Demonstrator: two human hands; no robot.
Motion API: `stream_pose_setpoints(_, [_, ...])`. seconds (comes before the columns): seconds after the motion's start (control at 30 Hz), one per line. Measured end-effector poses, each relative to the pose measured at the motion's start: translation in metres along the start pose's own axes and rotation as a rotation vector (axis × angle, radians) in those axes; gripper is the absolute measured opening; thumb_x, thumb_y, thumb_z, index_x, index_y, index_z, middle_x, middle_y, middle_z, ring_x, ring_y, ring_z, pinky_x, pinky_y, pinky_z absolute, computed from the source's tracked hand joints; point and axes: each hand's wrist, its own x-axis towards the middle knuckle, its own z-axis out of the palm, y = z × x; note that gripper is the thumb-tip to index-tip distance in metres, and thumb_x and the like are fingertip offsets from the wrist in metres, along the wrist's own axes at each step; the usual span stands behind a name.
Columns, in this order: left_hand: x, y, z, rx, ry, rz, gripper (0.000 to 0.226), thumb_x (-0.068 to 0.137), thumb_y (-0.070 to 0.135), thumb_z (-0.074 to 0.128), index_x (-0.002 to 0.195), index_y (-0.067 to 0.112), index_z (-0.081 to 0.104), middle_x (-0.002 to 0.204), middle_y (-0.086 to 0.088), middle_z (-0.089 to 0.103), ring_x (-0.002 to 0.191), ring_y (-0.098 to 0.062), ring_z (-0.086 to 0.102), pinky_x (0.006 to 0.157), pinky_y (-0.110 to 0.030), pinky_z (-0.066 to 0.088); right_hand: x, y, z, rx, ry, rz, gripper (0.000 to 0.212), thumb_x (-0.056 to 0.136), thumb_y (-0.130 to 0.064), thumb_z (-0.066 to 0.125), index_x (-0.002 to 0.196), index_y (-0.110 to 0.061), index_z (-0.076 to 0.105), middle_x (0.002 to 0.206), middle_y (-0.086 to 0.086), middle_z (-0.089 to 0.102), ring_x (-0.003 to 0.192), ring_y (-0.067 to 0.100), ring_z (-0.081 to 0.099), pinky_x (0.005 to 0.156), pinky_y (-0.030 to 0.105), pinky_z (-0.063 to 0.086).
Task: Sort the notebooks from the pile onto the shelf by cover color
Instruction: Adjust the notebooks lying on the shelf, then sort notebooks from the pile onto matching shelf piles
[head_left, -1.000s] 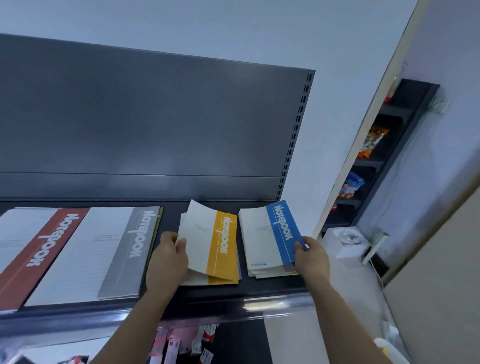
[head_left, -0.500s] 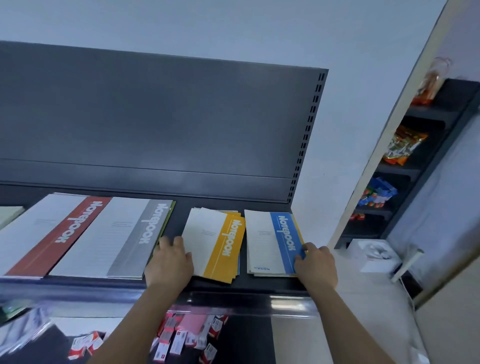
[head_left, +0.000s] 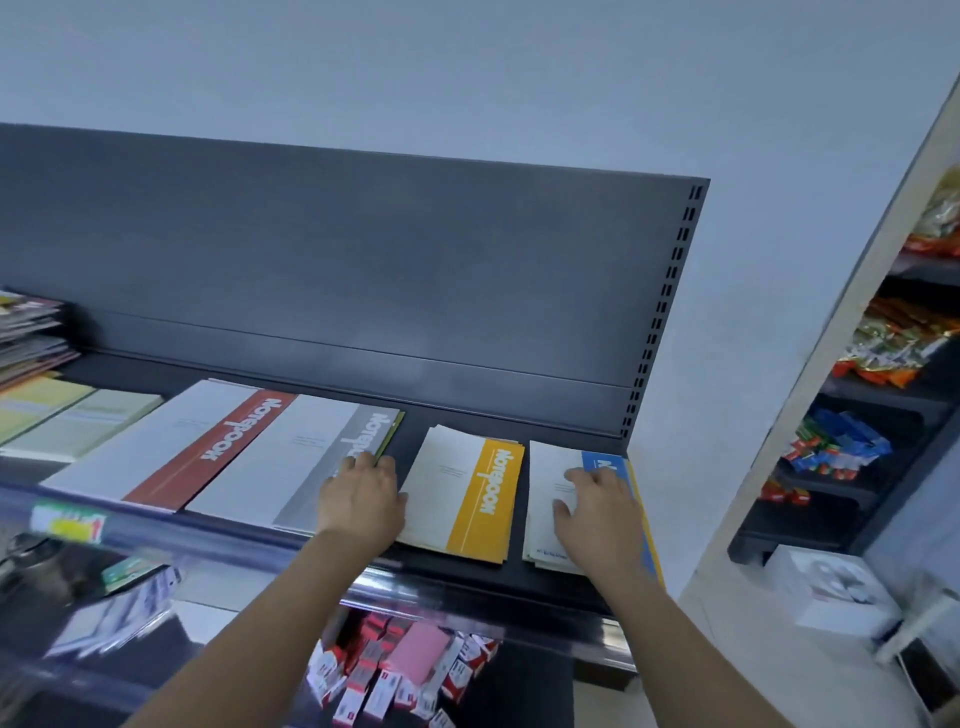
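**Left hand (head_left: 361, 499) and right hand (head_left: 597, 514) settle two stacks**

The left hand, fingers relaxed, now rests at the left edge of the yellow notebooks (head_left: 467, 493) and no longer lifts them. The right hand has shifted from the side of the blue notebooks (head_left: 544, 475) onto their cover, fingers spread flat. Both stacks lie on the shelf (head_left: 467, 567), so sorting looks nearly done.

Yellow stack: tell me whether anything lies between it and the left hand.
Nothing visible does. The left hand rests against the left edge of the yellow stack, in the gap beside the grey notebook. The right hand lies flat on the blue stack, off to the side.
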Motion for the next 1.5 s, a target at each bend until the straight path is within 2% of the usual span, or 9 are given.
stream_pose_setpoints(0.37, [-0.034,-0.086,-0.036,0.176,0.091,-0.146,0.046,0.096,0.039,0.044,0.136,0.016,0.038,0.138,-0.005,0.045,0.127,-0.024,0.041,0.102,-0.035,0.038,0.005,-0.109,-0.003,-0.041,-0.010,-0.426,0.041,0.093,-0.035,0.053,0.132,-0.024,0.051,0.126,0.001,0.052,0.119,0.023,0.045,0.097,0.036,0.036])
stream_pose_setpoints(0.53, [-0.053,-0.135,-0.049,0.192,0.085,-0.255,0.043,0.095,0.038,0.046,0.132,0.016,0.044,0.128,-0.005,0.050,0.118,-0.024,0.045,0.094,-0.035,0.040,0.000,-0.175,0.000,-0.083,-0.038,-0.597,0.044,0.095,-0.037,0.052,0.136,-0.023,0.047,0.133,0.002,0.049,0.125,0.024,0.042,0.101,0.038,0.032])
stream_pose_setpoints(0.7, [-0.071,-0.194,-0.058,0.203,0.096,-0.315,0.033,0.094,0.027,0.046,0.125,0.017,0.047,0.124,-0.004,0.050,0.117,-0.023,0.045,0.093,-0.034,0.040,-0.012,-0.246,0.008,-0.105,-0.059,-0.737,0.041,0.095,-0.032,0.052,0.134,-0.020,0.047,0.131,0.005,0.051,0.123,0.025,0.044,0.101,0.038,0.035])
stream_pose_setpoints(0.83, [-0.083,-0.248,-0.065,0.214,0.103,-0.359,0.039,0.094,0.030,0.048,0.130,0.018,0.045,0.130,-0.003,0.049,0.121,-0.023,0.043,0.095,-0.034,0.039,-0.026,-0.307,0.018,-0.101,-0.092,-0.808,0.044,0.094,-0.028,0.053,0.137,-0.020,0.045,0.134,0.005,0.050,0.124,0.025,0.043,0.101,0.037,0.034])
stream_pose_setpoints(1.0, [-0.094,-0.321,-0.075,0.210,0.107,-0.401,0.037,0.093,0.024,0.045,0.129,0.016,0.045,0.128,-0.005,0.049,0.120,-0.025,0.043,0.096,-0.035,0.038,-0.043,-0.385,0.032,-0.101,-0.094,-0.870,0.040,0.094,-0.030,0.054,0.133,-0.019,0.048,0.131,0.006,0.052,0.122,0.026,0.045,0.100,0.037,0.037])
stream_pose_setpoints(1.27, [-0.092,-0.430,-0.077,0.221,0.098,-0.402,0.039,0.094,0.033,0.048,0.129,0.017,0.044,0.126,-0.004,0.049,0.119,-0.024,0.043,0.097,-0.034,0.038,-0.056,-0.495,0.054,-0.104,-0.101,-0.906,0.037,0.094,-0.032,0.054,0.129,-0.020,0.051,0.128,0.005,0.053,0.119,0.025,0.046,0.096,0.036,0.038])
stream_pose_setpoints(1.5, [-0.072,-0.503,-0.083,0.217,0.128,-0.415,0.029,0.095,0.024,0.043,0.123,0.017,0.047,0.119,-0.004,0.050,0.114,-0.024,0.044,0.093,-0.033,0.038,-0.051,-0.576,0.069,-0.100,-0.098,-0.915,0.039,0.094,-0.031,0.053,0.132,-0.021,0.050,0.128,0.005,0.054,0.119,0.026,0.047,0.096,0.037,0.038])
